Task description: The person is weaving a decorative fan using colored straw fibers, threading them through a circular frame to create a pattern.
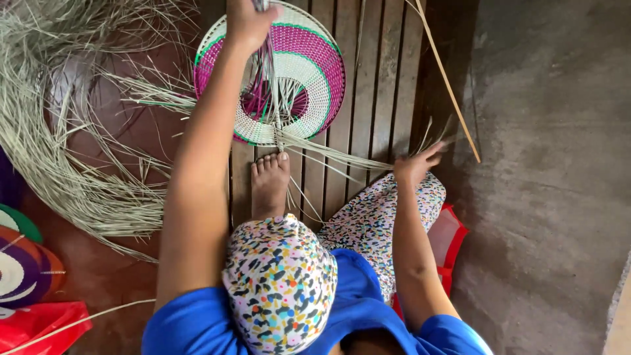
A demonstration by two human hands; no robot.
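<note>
A round woven piece (309,72) in white, magenta and green lies on a wooden slat platform (374,79). My left hand (248,23) is raised over it, closed around a bundle of straw strands (266,72) that run down to the piece's centre. My bare foot (269,184) rests at the lower edge of the weave, toes on the strands. More pale strands (342,158) fan out to the right from under the toes. My right hand (417,164) hovers over my knee with fingers spread, touching the ends of these strands.
A large loose heap of dry straw (59,151) curls around the left side. Coloured woven discs (23,263) and a red bag (39,322) lie at lower left. A long thin stick (447,82) slants across the platform's right edge. Grey concrete floor (552,164) lies on the right.
</note>
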